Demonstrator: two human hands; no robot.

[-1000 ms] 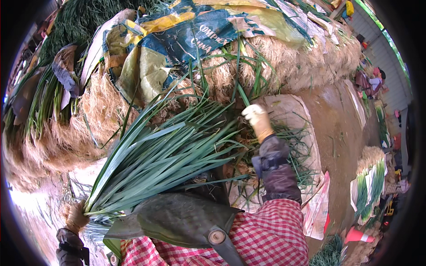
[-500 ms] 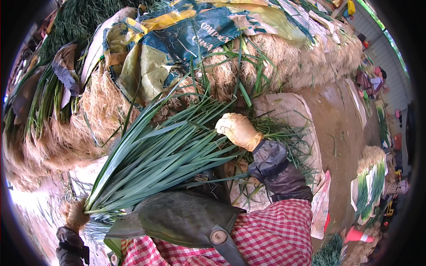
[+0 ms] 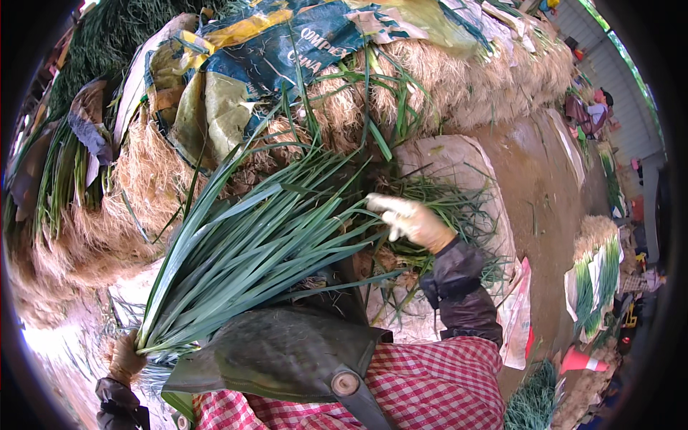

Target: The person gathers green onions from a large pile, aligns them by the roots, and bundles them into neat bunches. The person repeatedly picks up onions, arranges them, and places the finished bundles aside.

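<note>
My gloved left hand (image 3: 126,356) grips a large bundle of long green allium leaves (image 3: 244,251) at its gathered base, low on the left; the leaves fan up and rightward over a dark green apron (image 3: 272,351). Beside their tips, my right hand (image 3: 416,223), in a pale glove, has its fingers stretched and apart, with nothing visibly held. Under and around it lie loose trimmed leaves (image 3: 459,208) on a pale sack (image 3: 480,168). A red checked garment (image 3: 437,373) covers my body and right upper arm.
Stacked root-ended bundles (image 3: 430,86) under torn blue-and-yellow sheeting (image 3: 265,50) line the far side. On the right are a brown floor (image 3: 537,172), wrapped bundles (image 3: 595,279), an orange-and-white cone (image 3: 584,362) and another person (image 3: 595,115) farther back.
My right hand came down to the leaf tips with curled fingers, then drew slightly rightward as its fingers opened. My left hand still grips the bundle. The view has shifted slightly.
</note>
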